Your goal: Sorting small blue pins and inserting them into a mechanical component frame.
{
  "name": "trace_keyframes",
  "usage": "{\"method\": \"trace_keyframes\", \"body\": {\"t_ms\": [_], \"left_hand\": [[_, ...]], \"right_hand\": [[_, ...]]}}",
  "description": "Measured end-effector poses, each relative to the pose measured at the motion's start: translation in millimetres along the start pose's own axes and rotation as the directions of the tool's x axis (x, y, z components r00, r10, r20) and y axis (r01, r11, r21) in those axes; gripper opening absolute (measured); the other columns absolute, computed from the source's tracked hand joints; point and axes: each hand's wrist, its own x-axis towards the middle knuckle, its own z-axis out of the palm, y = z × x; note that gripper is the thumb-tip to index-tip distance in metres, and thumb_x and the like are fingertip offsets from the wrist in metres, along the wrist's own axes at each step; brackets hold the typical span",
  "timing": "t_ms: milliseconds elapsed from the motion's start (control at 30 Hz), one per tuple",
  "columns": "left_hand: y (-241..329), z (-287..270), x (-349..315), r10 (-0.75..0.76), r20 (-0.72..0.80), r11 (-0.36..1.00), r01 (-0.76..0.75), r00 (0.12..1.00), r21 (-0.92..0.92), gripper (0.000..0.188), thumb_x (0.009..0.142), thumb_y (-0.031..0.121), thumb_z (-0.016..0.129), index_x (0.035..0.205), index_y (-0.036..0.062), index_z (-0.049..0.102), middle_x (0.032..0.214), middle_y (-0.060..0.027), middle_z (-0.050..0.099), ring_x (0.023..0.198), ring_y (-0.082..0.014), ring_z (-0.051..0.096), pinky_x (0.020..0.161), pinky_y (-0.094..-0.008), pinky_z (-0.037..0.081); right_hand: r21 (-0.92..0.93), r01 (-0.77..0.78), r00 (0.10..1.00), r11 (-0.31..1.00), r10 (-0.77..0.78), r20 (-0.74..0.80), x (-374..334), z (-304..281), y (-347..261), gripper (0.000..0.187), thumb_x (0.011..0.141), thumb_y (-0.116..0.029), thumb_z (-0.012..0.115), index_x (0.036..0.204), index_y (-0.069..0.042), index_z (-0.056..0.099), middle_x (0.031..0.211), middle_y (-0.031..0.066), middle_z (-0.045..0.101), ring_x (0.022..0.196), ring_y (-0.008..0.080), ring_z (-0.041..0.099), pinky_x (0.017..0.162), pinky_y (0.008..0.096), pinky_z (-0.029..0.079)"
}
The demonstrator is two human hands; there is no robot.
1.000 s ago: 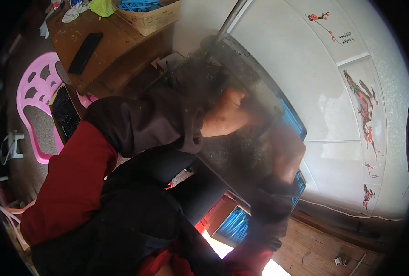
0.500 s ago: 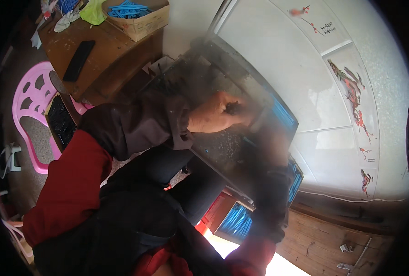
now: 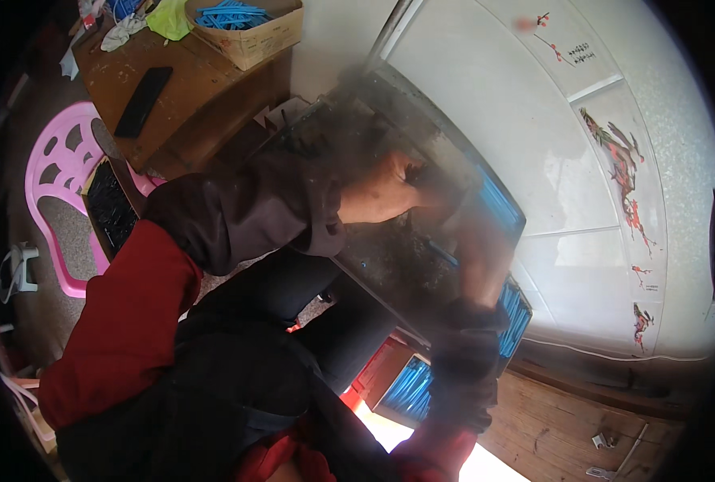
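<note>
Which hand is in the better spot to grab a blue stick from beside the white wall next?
Probably the right: the right hand looks closer to those blue sticks, while the left hand is farther away, over the dark tabletop. Blur hides whether the right hand already holds something.

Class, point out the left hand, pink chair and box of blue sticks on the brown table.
Left hand [image 3: 382,191], head view: bare skin beyond the wrist.
Pink chair [image 3: 67,121], head view: upper rim.
Box of blue sticks [image 3: 259,48], head view: side wall.
</note>
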Motion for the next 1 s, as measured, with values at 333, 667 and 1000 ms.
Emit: {"method": "trace_keyframes", "body": {"t_ms": [333,667,1000], "left_hand": [[-2,-4,0,0.033,0.009,0.996,-0.034,0.999,0.081,0.013,0.085,0.004,0.067,0.097,-0.0003,0.066,0.087,-0.0032,0.068,0.080,-0.0072,0.061,0.074,-0.0222,0.050],[7,-4,-8,0.161,0.016,0.958,-0.161,0.987,0.236,0.016,0.090,0.013,0.062,0.101,0.0014,0.064,0.071,0.0032,0.059,0.063,-0.0029,0.050,0.060,-0.0204,0.042],[9,3,-8,0.081,0.137,0.972,-0.109,0.987,0.210,0.016,0.093,0.016,0.057,0.098,0.0010,0.061,0.076,0.0003,0.059,0.073,-0.0060,0.053,0.070,-0.0238,0.044]], "right_hand": [[-0.167,0.240,0.963,0.956,-0.213,0.164,16,-13,-5,0.005,0.077,0.006,0.062,0.079,0.003,0.058,0.066,0.0080,0.049,0.059,0.0162,0.047,0.054,0.0274,0.038],[-0.411,0.324,0.922,0.852,-0.188,0.339,-27,-27,40,0.008,0.074,-0.003,0.068,0.079,-0.001,0.062,0.076,0.0121,0.058,0.075,0.0303,0.057,0.064,0.0398,0.046],[-0.820,0.299,0.954,0.488,-0.145,0.262,44,-35,109,0.015,0.073,-0.011,0.067,0.085,-0.005,0.060,0.086,0.0103,0.055,0.086,0.0315,0.056,0.075,0.0428,0.046]]}}
